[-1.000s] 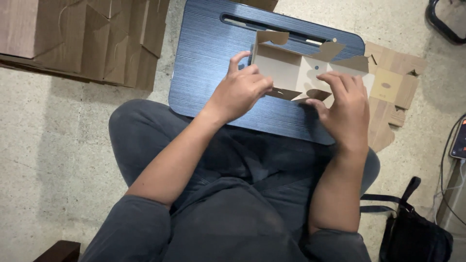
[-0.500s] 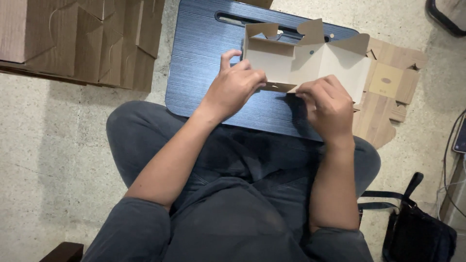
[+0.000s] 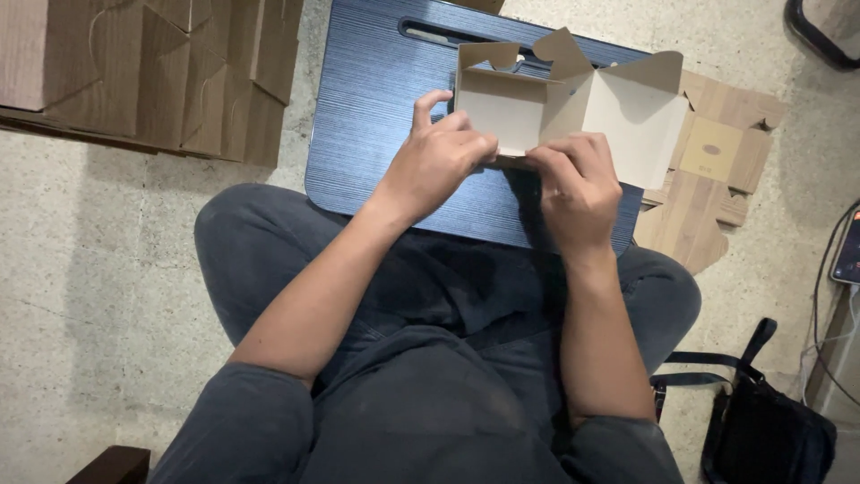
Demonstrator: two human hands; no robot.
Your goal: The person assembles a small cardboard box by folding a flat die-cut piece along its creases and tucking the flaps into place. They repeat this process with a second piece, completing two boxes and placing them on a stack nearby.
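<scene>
A small cardboard box [image 3: 573,99], partly folded with its flaps standing up, rests on a blue lap desk [image 3: 376,116] across my knees. My left hand [image 3: 439,157] grips the box's near left wall, thumb raised along the panel. My right hand [image 3: 578,184] pinches the near edge at the box's middle, fingers curled over a fold. The two hands almost touch. The box's bottom near edge is hidden behind my fingers.
A stack of flat brown cardboard blanks [image 3: 143,72] lies on the concrete floor at upper left. More flat die-cut blanks [image 3: 708,179] lie to the right of the desk. A black bag [image 3: 770,430] with a strap sits at lower right, cables beside it.
The box has been turned and raised into a more upright, box-like shape. Both hands have come closer together at its near edge.
</scene>
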